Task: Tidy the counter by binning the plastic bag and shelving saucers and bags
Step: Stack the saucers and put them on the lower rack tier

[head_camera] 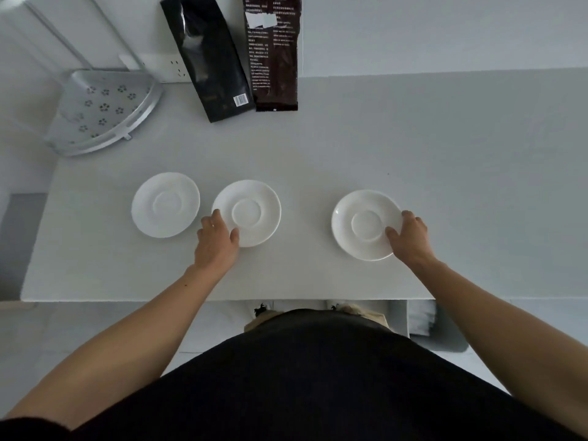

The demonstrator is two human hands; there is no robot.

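Observation:
Three white saucers lie in a row on the white counter (445, 154). My left hand (216, 240) grips the near-left rim of the middle saucer (251, 202), thumb on top. My right hand (410, 238) grips the right rim of the right saucer (359, 224), which looks tilted slightly off the counter. The left saucer (165, 204) lies untouched. A black bag (206, 55) and a dark brown printed bag (273, 52) lean against the back wall.
A perforated metal corner shelf (101, 109) stands at the back left, in front of a wall socket (165, 66). Below the counter's front edge on the right is a grey bin (445, 332) with something pale inside.

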